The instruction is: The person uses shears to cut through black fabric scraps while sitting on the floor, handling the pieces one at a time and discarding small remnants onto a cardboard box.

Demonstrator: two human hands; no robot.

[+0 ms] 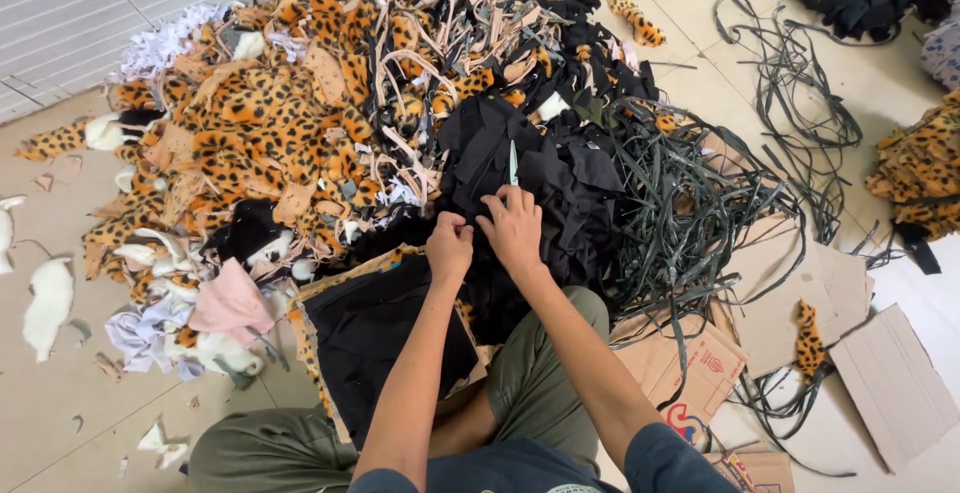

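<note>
Both my hands meet on the black cloth (520, 168) heaped straight ahead of my knees. Left hand (449, 246) is closed, pinching a fold of that cloth. Right hand (513, 225) is curled round the scissors (513, 163), whose blades stick up and away from me, long axis running nearly straight ahead. The blade tips lie just beyond my right fingers, over the cloth; my right hand is the nearer one to them, the left just beside it, almost touching.

A black panel (385, 338) edged in leopard print lies on my lap, below the left forearm. Leopard scraps (270, 113) pile up to the left and ahead, touching the black heap. Dark strips (690, 203) tangle to the right, touching the cloth's right edge. Cardboard (800, 298) lies flat on the floor right of my knee. White fur bits (48, 303) lie well apart at far left. Nothing stands between hands and cloth.
</note>
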